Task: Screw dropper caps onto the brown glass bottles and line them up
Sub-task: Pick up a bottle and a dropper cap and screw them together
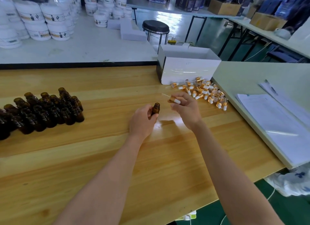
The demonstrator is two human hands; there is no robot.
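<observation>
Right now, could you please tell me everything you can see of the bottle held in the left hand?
The brown glass bottle is small and dark amber, with a ribbed threaded neck and an open, uncapped mouth. It is nearly upright, its body gripped by the left hand, which hides its base, over the wooden table. The dropper cap held by the right hand is close beside its mouth, not touching.

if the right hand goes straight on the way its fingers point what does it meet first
Probably the open bottle in the left hand; the right hand's dropper cap may pass just behind it, depth is unclear.
</observation>
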